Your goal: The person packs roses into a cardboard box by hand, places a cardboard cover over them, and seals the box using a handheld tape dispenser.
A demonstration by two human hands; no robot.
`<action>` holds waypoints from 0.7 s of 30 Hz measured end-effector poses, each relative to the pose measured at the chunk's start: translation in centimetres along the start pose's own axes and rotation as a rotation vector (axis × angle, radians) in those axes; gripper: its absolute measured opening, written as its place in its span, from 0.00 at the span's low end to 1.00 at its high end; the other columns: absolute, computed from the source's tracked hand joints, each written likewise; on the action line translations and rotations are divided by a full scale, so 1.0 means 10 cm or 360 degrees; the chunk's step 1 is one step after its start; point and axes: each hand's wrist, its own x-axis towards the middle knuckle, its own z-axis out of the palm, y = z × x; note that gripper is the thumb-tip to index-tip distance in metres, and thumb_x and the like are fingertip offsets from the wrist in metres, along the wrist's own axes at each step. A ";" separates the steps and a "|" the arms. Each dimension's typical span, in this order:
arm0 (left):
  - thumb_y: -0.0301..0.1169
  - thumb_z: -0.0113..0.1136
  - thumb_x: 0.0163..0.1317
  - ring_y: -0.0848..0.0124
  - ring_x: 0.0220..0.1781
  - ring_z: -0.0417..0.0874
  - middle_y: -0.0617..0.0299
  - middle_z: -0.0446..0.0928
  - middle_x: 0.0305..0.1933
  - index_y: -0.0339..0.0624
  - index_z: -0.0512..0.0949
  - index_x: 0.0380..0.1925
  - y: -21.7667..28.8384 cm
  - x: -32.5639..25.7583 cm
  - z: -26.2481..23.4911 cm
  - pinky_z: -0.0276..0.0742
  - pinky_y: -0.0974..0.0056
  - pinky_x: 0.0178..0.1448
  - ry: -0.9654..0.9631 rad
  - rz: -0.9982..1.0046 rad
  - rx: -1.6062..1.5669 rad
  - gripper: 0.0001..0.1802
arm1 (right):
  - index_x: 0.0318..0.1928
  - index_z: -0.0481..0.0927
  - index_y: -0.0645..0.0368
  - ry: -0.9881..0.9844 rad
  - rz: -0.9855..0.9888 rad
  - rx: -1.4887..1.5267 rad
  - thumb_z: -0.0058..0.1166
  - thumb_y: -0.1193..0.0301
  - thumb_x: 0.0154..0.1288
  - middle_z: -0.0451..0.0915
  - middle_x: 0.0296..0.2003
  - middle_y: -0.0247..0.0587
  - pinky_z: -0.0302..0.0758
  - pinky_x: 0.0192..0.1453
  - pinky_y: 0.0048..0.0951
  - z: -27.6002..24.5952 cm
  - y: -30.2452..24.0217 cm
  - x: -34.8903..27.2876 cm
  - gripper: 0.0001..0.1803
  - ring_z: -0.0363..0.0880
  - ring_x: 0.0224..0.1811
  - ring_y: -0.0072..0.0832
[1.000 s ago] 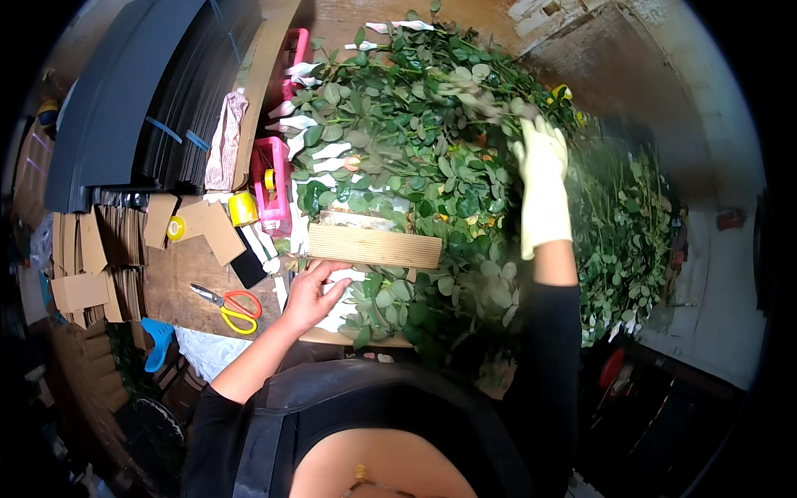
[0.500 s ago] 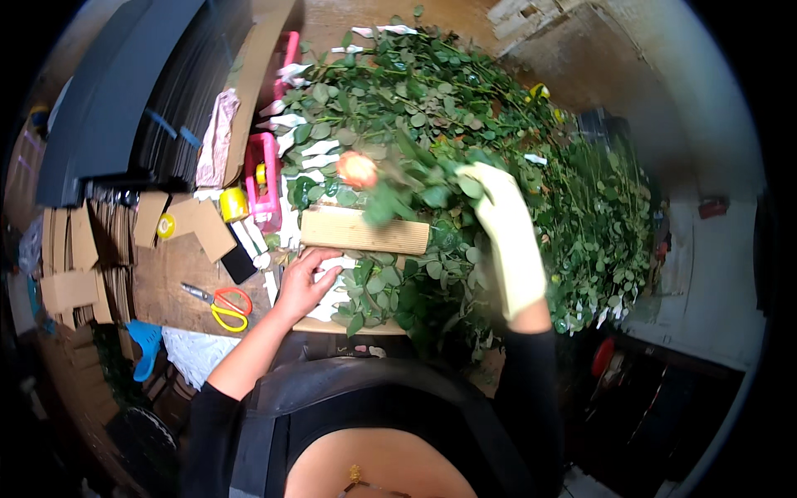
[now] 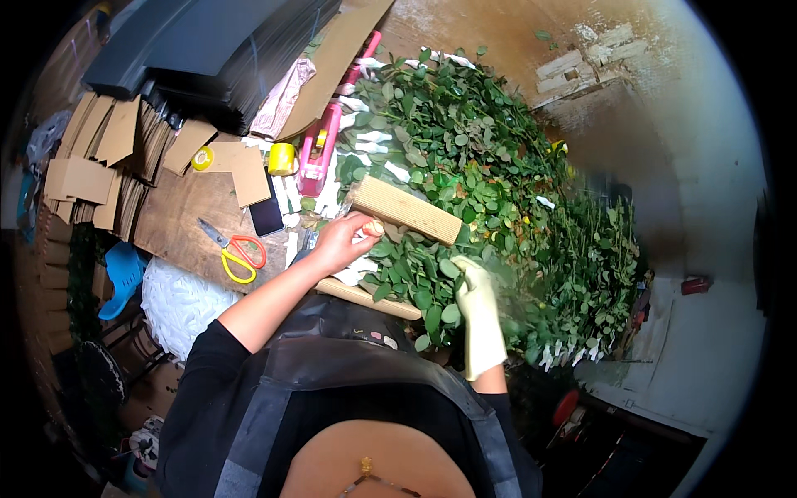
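**Wooden table crowded with leafy stems, one bloom between fingertips**

Many of the leafy stems lie with their white-wrapped heads toward the left, perhaps so that the flowers keep in line and do not rub. The bare left hand has thumb and fingers gathered around the pale orange bloom, just beside the left end of a corrugated cardboard strip; the hold seems light, probably because petals bruise easily. The right hand wears a pale glove, I suppose against scratches. Its fingers bend among the leafy stems, but whether they grasp one, I cannot tell. Scissors rest on the table's left part, maybe to be within reach.
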 end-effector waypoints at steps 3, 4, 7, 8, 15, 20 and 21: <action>0.35 0.69 0.63 0.62 0.48 0.88 0.57 0.84 0.48 0.43 0.83 0.51 0.00 -0.01 -0.02 0.81 0.62 0.53 0.0026 -0.0030 0.0021 0.18 | 0.60 0.82 0.59 -0.0178 -0.0016 -0.0840 0.60 0.78 0.65 0.80 0.62 0.56 0.77 0.67 0.40 -0.51 -0.51 0.07 0.22 0.80 0.63 0.48; 0.36 0.69 0.63 0.62 0.48 0.88 0.57 0.85 0.48 0.43 0.83 0.52 0.02 0.00 -0.01 0.81 0.61 0.53 0.0032 -0.0021 0.0038 0.18 | 0.59 0.83 0.56 -0.0134 -0.0017 -0.0606 0.60 0.73 0.65 0.82 0.59 0.54 0.78 0.66 0.40 -0.60 -0.68 0.13 0.21 0.82 0.60 0.47; 0.36 0.69 0.64 0.60 0.47 0.89 0.54 0.86 0.47 0.43 0.82 0.53 -0.04 -0.02 -0.01 0.83 0.61 0.52 0.0068 0.0009 0.0057 0.20 | 0.58 0.83 0.50 -0.0296 -0.0009 0.0128 0.56 0.57 0.70 0.86 0.52 0.48 0.79 0.60 0.43 -0.51 -1.29 0.33 0.21 0.86 0.52 0.43; 0.36 0.70 0.64 0.60 0.47 0.89 0.54 0.86 0.47 0.42 0.81 0.54 -0.07 -0.01 0.01 0.83 0.61 0.52 0.0075 0.0031 0.0025 0.20 | 0.64 0.80 0.46 -0.0466 0.0163 0.0029 0.59 0.53 0.71 0.86 0.55 0.47 0.79 0.62 0.42 -0.38 -1.47 0.40 0.25 0.85 0.55 0.47; 0.38 0.68 0.66 0.54 0.50 0.86 0.50 0.83 0.50 0.36 0.80 0.53 -0.07 -0.19 -0.06 0.80 0.56 0.56 0.0291 0.0087 -0.0046 0.21 | 0.53 0.83 0.50 -0.0219 0.0077 -0.0508 0.57 0.51 0.71 0.87 0.41 0.51 0.80 0.53 0.47 0.55 -1.07 0.66 0.20 0.86 0.45 0.49; 0.44 0.66 0.69 0.53 0.46 0.81 0.50 0.77 0.41 0.35 0.79 0.36 -0.05 -0.15 -0.12 0.76 0.53 0.50 0.0255 -0.0295 0.0146 0.20 | 0.55 0.82 0.46 -0.0062 0.0025 -0.0406 0.57 0.50 0.70 0.87 0.39 0.48 0.81 0.53 0.46 0.68 -0.98 0.55 0.21 0.86 0.42 0.47; 0.43 0.66 0.69 0.54 0.45 0.81 0.51 0.76 0.40 0.34 0.79 0.35 -0.06 -0.13 -0.12 0.75 0.53 0.49 0.0256 -0.0288 0.0160 0.19 | 0.56 0.82 0.46 -0.0034 0.0026 -0.0392 0.58 0.50 0.70 0.87 0.39 0.47 0.80 0.54 0.46 0.68 -1.01 0.54 0.21 0.86 0.42 0.47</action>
